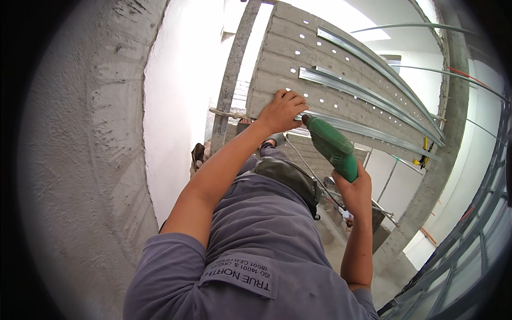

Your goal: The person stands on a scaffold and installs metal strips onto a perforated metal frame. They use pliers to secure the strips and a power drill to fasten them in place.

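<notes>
My right hand (354, 186) is wrapped round the handle of a green power drill (332, 141). The drill's dark chuck points up and left, close to the fingertips of my left hand (285, 111). That hand is closed at the near end of a shiny metal channel (362, 129), and its fingers hide the channel's tip. Whether the drill bit touches the metal is hidden. Two longer runs of similar channel (362, 90) lie beyond it on a grey scaffold plank (277, 53) dotted with holes.
A yellow and black tool (424, 152) lies by the far right ends of the channels. A scaffold upright (234, 69) stands left of the plank. Rough grey wall (96, 160) fills the left side. A cable (304, 160) hangs beside my dark waist bag (285, 173). Metal framing (464, 256) runs at right.
</notes>
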Available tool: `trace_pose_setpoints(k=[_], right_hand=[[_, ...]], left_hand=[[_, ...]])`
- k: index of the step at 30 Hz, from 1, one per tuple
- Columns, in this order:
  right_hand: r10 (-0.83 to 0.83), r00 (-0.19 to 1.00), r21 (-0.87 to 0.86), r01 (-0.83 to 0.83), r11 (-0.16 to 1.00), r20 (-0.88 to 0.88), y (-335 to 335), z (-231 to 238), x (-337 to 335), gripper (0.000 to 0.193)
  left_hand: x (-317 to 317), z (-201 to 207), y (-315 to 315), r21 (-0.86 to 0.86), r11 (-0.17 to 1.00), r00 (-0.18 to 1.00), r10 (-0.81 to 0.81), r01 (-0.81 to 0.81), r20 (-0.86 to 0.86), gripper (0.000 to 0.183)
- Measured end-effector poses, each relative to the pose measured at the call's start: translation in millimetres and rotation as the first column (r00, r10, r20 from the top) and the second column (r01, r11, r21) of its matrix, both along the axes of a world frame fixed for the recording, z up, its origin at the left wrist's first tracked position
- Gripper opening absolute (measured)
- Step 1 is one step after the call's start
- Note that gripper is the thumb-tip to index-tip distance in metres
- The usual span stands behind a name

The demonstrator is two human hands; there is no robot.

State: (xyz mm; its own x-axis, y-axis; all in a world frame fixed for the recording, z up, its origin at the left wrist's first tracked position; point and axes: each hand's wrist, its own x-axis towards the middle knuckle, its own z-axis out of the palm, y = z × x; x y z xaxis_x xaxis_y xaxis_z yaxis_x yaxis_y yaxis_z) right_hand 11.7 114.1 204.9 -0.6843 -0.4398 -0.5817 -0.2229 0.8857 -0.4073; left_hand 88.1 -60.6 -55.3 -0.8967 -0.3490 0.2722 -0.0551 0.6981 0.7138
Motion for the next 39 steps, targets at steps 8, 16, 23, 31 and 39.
trace_pose_setpoints(k=[8, 16, 23, 31, 39], right_hand=[[0.052, 0.998, 0.019, -0.051, 0.998, -0.027, -10.3, 2.4, -2.3, 0.049], [0.199, 0.979, 0.193, -0.186, 0.963, -0.052, -28.0, 6.3, -4.6, 0.056], [0.224, 0.973, 0.233, -0.206, 0.95, -0.054, -21.5, 1.1, -0.3, 0.062], [0.157, 0.988, 0.258, -0.149, 0.954, -0.008, -19.2, -0.1, -5.4, 0.061], [0.191, 0.982, 0.239, -0.183, 0.954, -0.011, -26.5, 2.8, -8.6, 0.057]], left_hand=[[1.7, -2.7, -2.3, 0.033, 0.999, 1.0, -0.009, 0.009, -0.011, 0.052], [-9.2, 103.6, 21.9, 0.592, 0.805, 0.819, 0.309, 0.047, -0.484, 0.044], [-12.7, 118.9, 35.5, 0.664, 0.745, 0.823, 0.334, 0.069, -0.46, 0.033], [-18.5, 121.2, 38.8, 0.661, 0.747, 0.853, 0.299, 0.069, -0.427, 0.034], [-21.1, 121.0, 36.6, 0.664, 0.745, 0.852, 0.306, 0.063, -0.425, 0.035]])
